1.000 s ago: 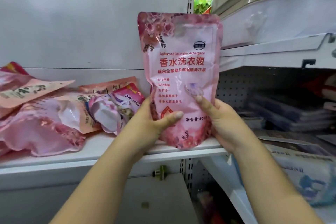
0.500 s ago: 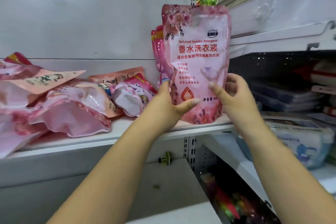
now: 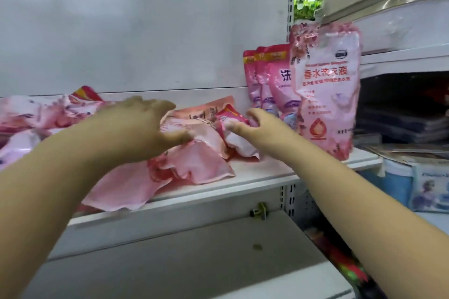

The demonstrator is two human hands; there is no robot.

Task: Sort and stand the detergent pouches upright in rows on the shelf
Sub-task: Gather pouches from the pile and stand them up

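Far left of the shelf (image 3: 255, 177) there's a heap of pink pouches (image 3: 192, 165) lying flat and crumpled over each other, and those still need sorting. The person's left hand (image 3: 145, 126) hovers over the heap with fingers spread and holding nothing. The right hand (image 3: 257, 126) is just beside it, fingers loosely curled at a small pink and white pouch (image 3: 233, 133), though it's too blurry to tell if it actually has a grip. Further right, a few darker pink pouches (image 3: 269, 85) stand in a row at the back, with a big floral pouch (image 3: 326, 94) upright in front of them near the shelf edge. These look soft, floppy and slick, probably heavy with liquid, so grabbing both sides low down and settling the flat bottom seems the safest bet.
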